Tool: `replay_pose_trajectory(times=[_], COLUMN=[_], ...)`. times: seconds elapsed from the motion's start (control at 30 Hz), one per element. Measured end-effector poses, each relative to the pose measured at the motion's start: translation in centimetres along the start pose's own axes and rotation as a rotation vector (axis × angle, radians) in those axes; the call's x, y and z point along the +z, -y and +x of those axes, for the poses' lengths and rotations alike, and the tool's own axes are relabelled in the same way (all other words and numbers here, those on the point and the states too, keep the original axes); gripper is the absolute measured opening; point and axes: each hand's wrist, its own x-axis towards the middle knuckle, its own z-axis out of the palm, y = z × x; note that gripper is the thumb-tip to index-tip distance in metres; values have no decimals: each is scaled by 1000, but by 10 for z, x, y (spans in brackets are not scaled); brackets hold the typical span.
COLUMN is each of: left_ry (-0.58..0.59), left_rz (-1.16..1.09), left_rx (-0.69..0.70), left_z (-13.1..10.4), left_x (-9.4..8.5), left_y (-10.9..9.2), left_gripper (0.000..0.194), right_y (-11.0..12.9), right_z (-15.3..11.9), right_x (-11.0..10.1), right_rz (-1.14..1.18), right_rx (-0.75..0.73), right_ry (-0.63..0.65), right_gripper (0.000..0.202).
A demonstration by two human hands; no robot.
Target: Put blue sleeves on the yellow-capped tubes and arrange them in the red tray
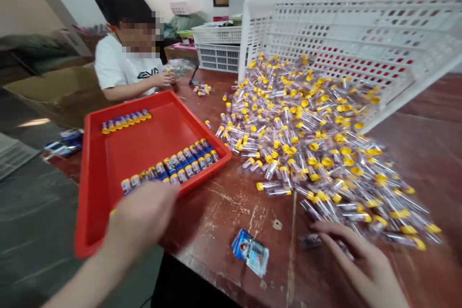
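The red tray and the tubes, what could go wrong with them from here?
The red tray seems to stick out past the edge of the table, so a push might tip it. The left hand, close above the near rows of tubes, could knock them crooked. The right hand, at the edge of the loose pile, might set some tubes rolling.
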Motion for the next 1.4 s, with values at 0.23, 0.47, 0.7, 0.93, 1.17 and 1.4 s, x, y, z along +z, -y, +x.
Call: replay_pose_trajectory(times=[0.23, 0.47, 0.7, 0.93, 1.17, 1.4], left_ry=[311, 195, 328, 528, 551, 779], left_rz=[-174, -300, -398, -739, -873, -1351], left_rx=[692, 699, 484, -74, -271, -582], left_z=[-52, -48, -50, -35, -20, -14], left_x=[78, 94, 95, 89, 77, 73], left_y=[-104, -95, -99, -102, -105, -113], left_gripper=[32, 23, 19, 14, 14, 24], right_y=[-9, -13, -5, 6, 11, 53], right_z=[74, 81, 51, 3, -21, -9], right_x=[51, 57, 25, 11, 23, 26], right_rz=[-543, -570, -274, 166, 513, 870], right_rx=[-234, -279, -227, 108, 381, 315], right_ry=[230, 289, 212, 87, 38, 325], right_gripper=[24, 16, 18, 22, 25, 24])
